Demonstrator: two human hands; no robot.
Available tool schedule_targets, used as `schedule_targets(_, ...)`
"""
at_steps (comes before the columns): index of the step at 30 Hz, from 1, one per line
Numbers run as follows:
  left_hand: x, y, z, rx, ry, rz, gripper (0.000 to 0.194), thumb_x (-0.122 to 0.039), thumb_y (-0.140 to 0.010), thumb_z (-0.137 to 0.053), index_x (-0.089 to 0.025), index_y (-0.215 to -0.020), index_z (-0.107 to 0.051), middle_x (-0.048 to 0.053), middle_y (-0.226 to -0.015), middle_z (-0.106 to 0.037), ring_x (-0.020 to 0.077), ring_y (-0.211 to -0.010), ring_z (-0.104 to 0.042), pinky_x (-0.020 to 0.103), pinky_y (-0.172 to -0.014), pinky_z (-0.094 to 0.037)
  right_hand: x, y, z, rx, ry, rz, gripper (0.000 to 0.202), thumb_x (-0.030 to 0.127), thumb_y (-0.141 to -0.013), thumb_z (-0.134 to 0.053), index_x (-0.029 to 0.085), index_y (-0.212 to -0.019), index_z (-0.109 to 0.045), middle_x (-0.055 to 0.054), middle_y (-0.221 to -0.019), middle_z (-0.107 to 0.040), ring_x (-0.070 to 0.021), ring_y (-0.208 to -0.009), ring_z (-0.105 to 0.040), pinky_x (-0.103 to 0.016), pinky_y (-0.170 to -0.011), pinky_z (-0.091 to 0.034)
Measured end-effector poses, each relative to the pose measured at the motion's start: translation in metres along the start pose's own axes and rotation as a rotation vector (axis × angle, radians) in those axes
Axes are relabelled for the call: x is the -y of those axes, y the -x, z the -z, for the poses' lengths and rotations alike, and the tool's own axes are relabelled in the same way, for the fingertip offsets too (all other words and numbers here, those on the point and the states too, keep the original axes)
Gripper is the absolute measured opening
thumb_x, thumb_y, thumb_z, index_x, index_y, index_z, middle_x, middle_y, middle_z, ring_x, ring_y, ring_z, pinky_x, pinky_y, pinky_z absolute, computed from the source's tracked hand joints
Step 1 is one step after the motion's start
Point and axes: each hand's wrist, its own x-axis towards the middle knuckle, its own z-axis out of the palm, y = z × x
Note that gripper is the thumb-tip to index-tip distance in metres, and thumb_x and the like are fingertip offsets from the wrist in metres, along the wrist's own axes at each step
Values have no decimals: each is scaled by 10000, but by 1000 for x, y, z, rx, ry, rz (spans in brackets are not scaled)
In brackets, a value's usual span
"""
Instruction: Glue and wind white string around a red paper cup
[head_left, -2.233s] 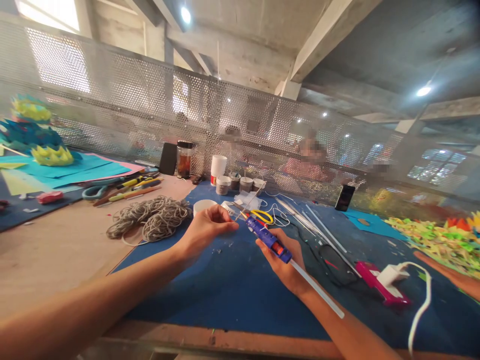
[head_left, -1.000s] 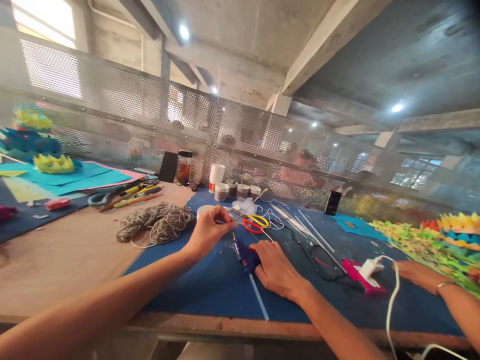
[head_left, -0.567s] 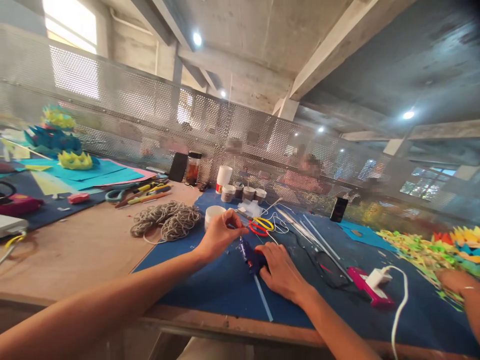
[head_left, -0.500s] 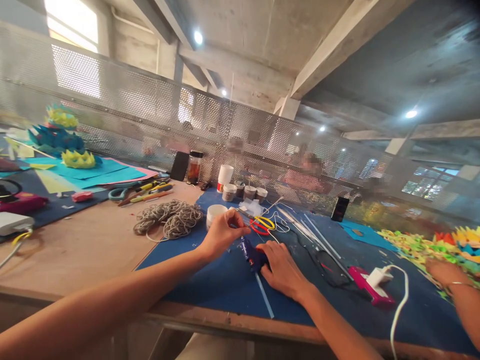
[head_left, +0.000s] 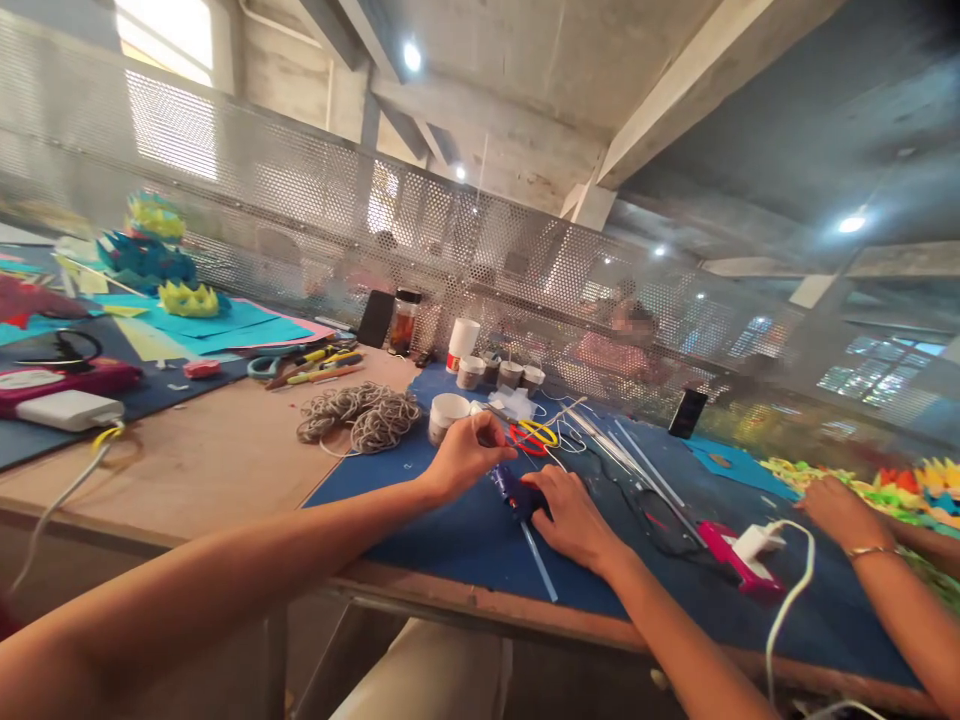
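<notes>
My left hand (head_left: pixel 471 455) is closed in a pinch over the blue mat (head_left: pixel 420 520), near the front end of a dark blue glue gun (head_left: pixel 510 490). What its fingertips hold is too small to name. My right hand (head_left: pixel 566 510) is wrapped round the glue gun's handle. A clear glue stick (head_left: pixel 540 562) sticks out of the gun's back end toward the table edge. Just behind my hands lie scissors (head_left: pixel 534 436) with red and yellow handles, and a white cup (head_left: pixel 448 412) stands behind my left hand.
Left of the mat lie a grey cord bundle (head_left: pixel 360 415) and pliers (head_left: pixel 322 368). Small cups (head_left: pixel 510 376) and a jar (head_left: pixel 403 322) stand behind. A pink power strip (head_left: pixel 742 560) with a white cable is at right, near another person's hand (head_left: pixel 844 515).
The view has shifted, so most things sit slightly higher and more to the right. My hands keep their hold beside the glue gun. The other person's hand at right has moved left.
</notes>
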Motion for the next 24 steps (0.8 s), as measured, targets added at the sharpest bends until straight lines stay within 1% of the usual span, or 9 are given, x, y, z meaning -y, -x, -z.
schedule_targets(5, 1, -4, 3, -3, 26, -6, 299, -279, -671, -813, -180, -710, -533, -6, -684, -621, 149, -652, -586, 259, -599, -436, 0, 0, 6, 8, -32, 8, 452, 116, -813, -563, 218, -1253, -571, -63, -1123, -611, -241, -1074, -561, -390, -928, -394)
schedule_targets(7, 2, -5, 4, -5, 30, -11, 312, -285, -670, -817, -183, -705, -524, -12, -691, -609, 147, -662, -585, 259, -607, -437, -1, 0, 8, -23, -60, 26, 432, 105, -841, -557, 225, -1256, -573, -56, -1107, -631, -233, -1063, -576, -382, -926, -407)
schedule_targets(9, 2, -6, 5, -6, 25, -13, 305, -281, -676, -815, -184, -709, -528, -8, -702, -617, 152, -679, -593, 261, -619, -444, -1, 0, 11, -121, -75, 35, 333, 110, -898, -530, 220, -1206, -598, -57, -1068, -653, -221, -1020, -597, -371, -913, -421)
schedule_targets(12, 1, -6, 6, 3, 10, -3, 278, -269, -688, -806, -182, -715, -544, 8, -709, -646, 159, -682, -603, 267, -622, -455, 2, -2, 18, -378, -70, 28, 167, 185, -986, -507, 204, -1105, -623, -60, -963, -671, -208, -927, -617, -362, -889, -442)
schedule_targets(14, 0, -6, 6, 15, 4, 6, 273, -270, -688, -804, -181, -708, -547, 11, -698, -653, 160, -668, -604, 269, -615, -457, 6, -5, 25, -530, -44, 43, 161, 219, -1004, -515, 211, -1128, -619, -57, -930, -676, -207, -915, -624, -363, -892, -448)
schedule_targets(16, -1, -5, 6, 25, 0, 14, 281, -277, -680, -810, -181, -698, -547, 6, -684, -651, 157, -650, -601, 267, -606, -455, 11, -8, 31, -609, 32, 71, 220, 212, -1007, -522, 233, -1208, -610, -61, -961, -685, -209, -933, -628, -369, -899, -440)
schedule_targets(18, -1, -5, 5, 29, -6, 17, 292, -288, -673, -817, -181, -692, -545, -5, -671, -640, 149, -629, -592, 264, -597, -448, 15, -13, 37, -634, 145, 89, 293, 195, -1006, -527, 262, -1283, -598, -64, -1000, -689, -211, -945, -626, -383, -911, -413)
schedule_targets(20, 0, -5, 5, 34, -13, 17, 298, -295, -671, -820, -182, -690, -545, -12, -665, -632, 145, -620, -588, 263, -595, -445, 16, -18, 40, -639, 251, 92, 334, 187, -1007, -533, 280, -1323, -589, -61, -985, -689, -211, -926, -619, -399, -921, -379)
schedule_targets(24, 2, -5, 6, 54, -29, 21, 271, -276, -684, -808, -180, -703, -555, -3, -682, -647, 156, -642, -606, 271, -611, -456, 11, -28, 39, -639, 353, 84, 300, 197, -1013, -533, 268, -1292, -615, -67, -970, -686, -218, -920, -605, -406, -916, -348)
